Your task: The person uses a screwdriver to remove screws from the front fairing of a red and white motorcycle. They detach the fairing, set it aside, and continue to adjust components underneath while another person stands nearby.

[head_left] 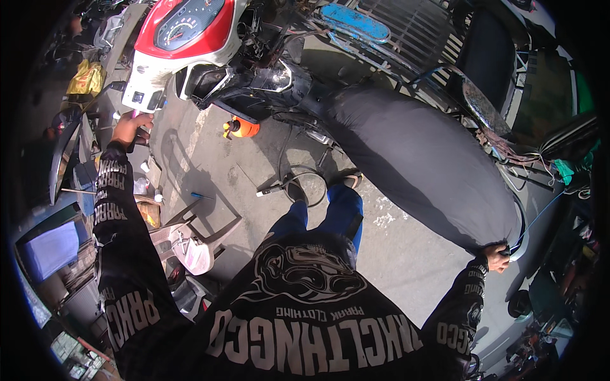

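A scooter stands in front of me, its red and white handlebar cover (147,44) at the upper left and its speedometer (181,28) facing up. My left hand (129,129) is closed around the left handlebar grip, which it mostly hides. The long dark grey seat (419,165) stretches to the lower right. At its rear end my right hand (495,259) is wrapped round the scooter's tail, beside a pale curved rail (522,244); the exact part under the fingers is hidden. Both arms are spread wide along the scooter.
On the concrete lie an orange spray bottle (244,127), a looped black cable (323,190) near my feet and a blue screwdriver (202,196). A plastic chair (197,251) and clutter are on the left. Behind the scooter stands a slatted metal bench (406,38) with a blue armrest (356,22).
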Available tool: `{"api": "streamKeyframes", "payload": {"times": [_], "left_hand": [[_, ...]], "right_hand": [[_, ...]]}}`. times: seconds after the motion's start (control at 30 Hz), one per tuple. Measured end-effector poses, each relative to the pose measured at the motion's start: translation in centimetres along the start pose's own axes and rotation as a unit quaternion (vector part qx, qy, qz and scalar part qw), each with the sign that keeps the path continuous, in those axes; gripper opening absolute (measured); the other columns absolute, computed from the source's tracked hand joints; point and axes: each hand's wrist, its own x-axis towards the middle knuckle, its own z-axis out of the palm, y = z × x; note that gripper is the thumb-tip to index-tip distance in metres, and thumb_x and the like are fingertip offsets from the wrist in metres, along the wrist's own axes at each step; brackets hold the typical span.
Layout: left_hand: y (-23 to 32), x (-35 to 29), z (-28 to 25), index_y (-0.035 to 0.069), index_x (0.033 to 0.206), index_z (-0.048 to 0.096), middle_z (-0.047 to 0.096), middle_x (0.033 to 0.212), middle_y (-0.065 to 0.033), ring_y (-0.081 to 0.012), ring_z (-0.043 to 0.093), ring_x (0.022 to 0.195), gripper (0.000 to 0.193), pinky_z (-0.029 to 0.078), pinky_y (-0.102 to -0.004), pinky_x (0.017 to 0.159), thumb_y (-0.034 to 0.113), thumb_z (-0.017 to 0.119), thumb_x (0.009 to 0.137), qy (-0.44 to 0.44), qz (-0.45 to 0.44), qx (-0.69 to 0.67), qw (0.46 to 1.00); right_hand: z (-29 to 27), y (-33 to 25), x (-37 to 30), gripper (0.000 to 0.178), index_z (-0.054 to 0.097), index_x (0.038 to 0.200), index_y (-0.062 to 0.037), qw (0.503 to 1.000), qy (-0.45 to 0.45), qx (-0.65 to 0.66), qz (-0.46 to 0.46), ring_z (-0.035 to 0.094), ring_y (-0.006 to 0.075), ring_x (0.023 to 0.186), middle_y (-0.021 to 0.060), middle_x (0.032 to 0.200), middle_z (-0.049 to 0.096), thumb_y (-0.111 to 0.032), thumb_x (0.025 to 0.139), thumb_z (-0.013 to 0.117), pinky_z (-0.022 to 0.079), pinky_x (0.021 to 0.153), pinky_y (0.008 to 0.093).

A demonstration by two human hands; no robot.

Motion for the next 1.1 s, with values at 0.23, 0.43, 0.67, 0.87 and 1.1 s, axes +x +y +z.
{"api": "streamKeyframes", "payload": {"times": [0.23,0.43,0.67,0.87,1.1], "left_hand": [[-0.7,0.7,-0.3,0.002,0.105,0.062,0.063,0.083,-0.0044,-0.0167,0.06,0.058,0.042,0.05,-0.0284,0.054,0.03,0.064,0.074,-0.003,0.001,0.011,1.0],[-1.6,1.5,-0.7,0.003,0.108,0.06,0.064,0.098,-0.0071,-0.0205,0.064,0.079,0.046,0.051,-0.0317,0.06,0.033,0.068,0.074,0.0,0.004,0.009,1.0],[-1.5,1.1,-0.1,0.008,0.119,0.051,0.064,0.099,-0.0071,-0.0193,0.062,0.085,0.059,0.052,-0.0346,0.061,0.032,0.074,0.07,0.08,0.069,0.054,0.993],[0.3,-0.6,0.6,0.008,0.123,0.048,0.063,0.105,-0.0097,-0.0223,0.063,0.091,0.066,0.052,-0.037,0.064,0.03,0.074,0.067,0.102,0.071,0.044,0.991],[1.0,-1.1,0.8,0.007,0.113,0.055,0.063,0.094,-0.0046,-0.0177,0.061,0.08,0.053,0.048,-0.0328,0.06,0.031,0.073,0.068,0.079,0.037,0.038,0.995]], "right_hand": [[-0.6,-0.5,-0.3,0.053,0.059,0.109,-0.0018,0.999,-0.016,0.026,0.014,0.036,0.0376,0.119,0.0211,0.121,0.049,-0.049,0.084,0.055,0.033,0.098,0.0506],[-0.7,-0.6,-0.4,0.056,0.059,0.111,-0.0027,1.0,-0.02,0.016,0.016,0.036,0.0367,0.12,0.0196,0.122,0.049,-0.051,0.083,0.054,0.033,0.099,0.0502],[-0.9,-0.7,-0.4,0.057,0.058,0.112,-0.0028,0.999,-0.028,0.013,0.024,0.036,0.037,0.12,0.0192,0.122,0.05,-0.051,0.084,0.052,0.033,0.099,0.0498],[-1.4,-1.2,-0.4,0.059,0.058,0.111,-0.0021,0.999,-0.046,0.008,0.026,0.037,0.0384,0.119,0.0227,0.12,0.05,-0.054,0.084,0.05,0.036,0.096,0.0512],[-0.9,-0.9,-0.4,0.056,0.06,0.106,-0.0015,0.999,-0.017,0.028,0.03,0.039,0.0384,0.116,0.0213,0.117,0.052,-0.053,0.083,0.057,0.037,0.096,0.0496]]}}
